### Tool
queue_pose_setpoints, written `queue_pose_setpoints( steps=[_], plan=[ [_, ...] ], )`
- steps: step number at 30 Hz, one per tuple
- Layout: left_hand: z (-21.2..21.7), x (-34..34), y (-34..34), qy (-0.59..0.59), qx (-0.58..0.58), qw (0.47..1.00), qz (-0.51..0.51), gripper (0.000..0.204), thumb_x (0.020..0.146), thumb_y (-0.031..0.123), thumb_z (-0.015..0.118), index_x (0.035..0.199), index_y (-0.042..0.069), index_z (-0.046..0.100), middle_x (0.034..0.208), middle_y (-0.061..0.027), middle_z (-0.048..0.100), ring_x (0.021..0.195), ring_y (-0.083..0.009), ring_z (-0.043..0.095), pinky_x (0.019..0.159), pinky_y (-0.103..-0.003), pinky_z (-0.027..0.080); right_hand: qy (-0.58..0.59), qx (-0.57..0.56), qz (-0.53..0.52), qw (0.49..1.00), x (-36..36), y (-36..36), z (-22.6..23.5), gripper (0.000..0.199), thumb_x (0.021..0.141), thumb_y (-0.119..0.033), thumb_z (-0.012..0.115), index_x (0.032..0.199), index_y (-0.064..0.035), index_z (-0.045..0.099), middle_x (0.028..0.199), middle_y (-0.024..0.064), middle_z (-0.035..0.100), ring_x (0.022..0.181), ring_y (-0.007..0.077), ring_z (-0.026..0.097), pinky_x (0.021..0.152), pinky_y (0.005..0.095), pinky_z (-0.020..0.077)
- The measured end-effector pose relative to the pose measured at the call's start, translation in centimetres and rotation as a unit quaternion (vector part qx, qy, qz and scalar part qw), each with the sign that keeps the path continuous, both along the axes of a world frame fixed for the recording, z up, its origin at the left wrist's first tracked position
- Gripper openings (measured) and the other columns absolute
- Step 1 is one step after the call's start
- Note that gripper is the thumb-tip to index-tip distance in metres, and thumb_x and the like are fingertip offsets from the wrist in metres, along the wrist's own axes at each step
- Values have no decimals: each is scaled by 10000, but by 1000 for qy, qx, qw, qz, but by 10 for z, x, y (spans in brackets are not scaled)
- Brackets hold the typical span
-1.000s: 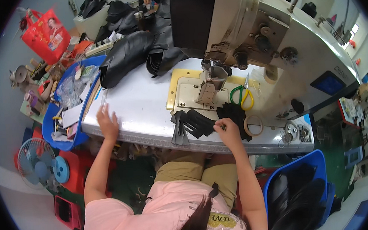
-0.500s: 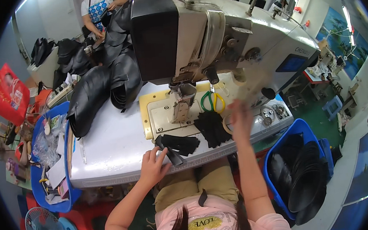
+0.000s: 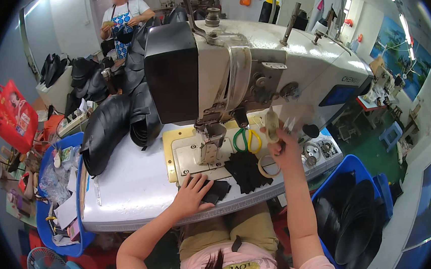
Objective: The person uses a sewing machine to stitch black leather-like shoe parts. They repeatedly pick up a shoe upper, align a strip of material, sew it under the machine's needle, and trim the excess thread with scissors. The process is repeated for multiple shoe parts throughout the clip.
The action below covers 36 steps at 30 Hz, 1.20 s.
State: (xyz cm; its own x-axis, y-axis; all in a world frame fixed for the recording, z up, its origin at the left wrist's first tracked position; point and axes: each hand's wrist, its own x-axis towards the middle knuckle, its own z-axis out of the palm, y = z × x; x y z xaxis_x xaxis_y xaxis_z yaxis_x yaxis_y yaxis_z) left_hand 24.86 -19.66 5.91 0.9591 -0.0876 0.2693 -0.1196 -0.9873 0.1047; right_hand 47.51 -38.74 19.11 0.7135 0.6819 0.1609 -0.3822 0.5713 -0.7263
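My left hand (image 3: 192, 193) lies flat with its fingers spread on a small pile of black strips (image 3: 218, 191), at the front edge of the sewing machine's table. My right hand (image 3: 284, 148) is closed beside the machine's body, with the pointed silver blades of thread snips (image 3: 290, 123) sticking up from it; their handles are hidden. A cream-coloured thing (image 3: 272, 124) stands at its fingertips, and I cannot tell whether they touch it. Between my hands lie more black strips (image 3: 248, 172), a pale tape roll (image 3: 262, 168) and scissors with green and yellow handles (image 3: 254, 140).
The sewing machine (image 3: 216, 74) rises straight ahead. Black shoe uppers (image 3: 107, 135) are heaped at its left. A blue bin (image 3: 61, 197) of scraps stands left, another blue bin (image 3: 352, 161) with black pieces right. Across the table a person (image 3: 124, 20) holds something.
My left hand has moved right onto the strips and flattened over them. My right hand, blurred before, now shows the snips' blades. The view has tilted upward; the person behind stands more upright in it.
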Motion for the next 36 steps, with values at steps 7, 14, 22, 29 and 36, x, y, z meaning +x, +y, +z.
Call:
queue_pose_setpoints(
  steps=[7,14,22,29,36],
  plan=[
    [-4,-2,-13,-5,39,999,38,765,746,562,541,1291,45,398,1278,-170,421,1221,-337,350,1027,-527,210,-36,-66,-18,997,6,7,18,394,833,-196,513,1187,-35,449,1029,209,596,525,67,431,439,181,317],
    [-2,-16,-39,9,-15,997,73,858,656,532,655,1293,26,384,1225,-163,439,1173,-325,385,1008,-518,240,-27,-61,-90,994,19,20,15,414,749,-99,592,1132,-9,463,1003,167,587,923,220,568,823,289,426],
    [-15,-24,-61,-32,-42,992,118,715,545,172,731,1204,55,478,1111,-150,470,1113,-319,425,962,-499,291,-57,-72,-78,993,20,19,11,474,761,-173,634,1174,-4,474,1044,121,573,989,217,555,880,311,411],
    [-20,-21,-62,-58,-78,989,116,563,528,55,672,1075,62,541,1138,-186,463,1148,-374,405,969,-518,288,-33,-88,-16,995,29,-7,-16,544,829,-345,584,1232,-10,440,976,74,552,668,75,499,484,210,371],
    [-20,-21,-69,-46,-87,988,121,476,528,24,661,989,56,545,1190,-218,444,1196,-422,360,990,-571,249,-20,-68,-59,996,17,-2,-1,587,806,-280,612,1293,-52,375,1062,70,498,755,99,473,500,215,336]
  ],
)
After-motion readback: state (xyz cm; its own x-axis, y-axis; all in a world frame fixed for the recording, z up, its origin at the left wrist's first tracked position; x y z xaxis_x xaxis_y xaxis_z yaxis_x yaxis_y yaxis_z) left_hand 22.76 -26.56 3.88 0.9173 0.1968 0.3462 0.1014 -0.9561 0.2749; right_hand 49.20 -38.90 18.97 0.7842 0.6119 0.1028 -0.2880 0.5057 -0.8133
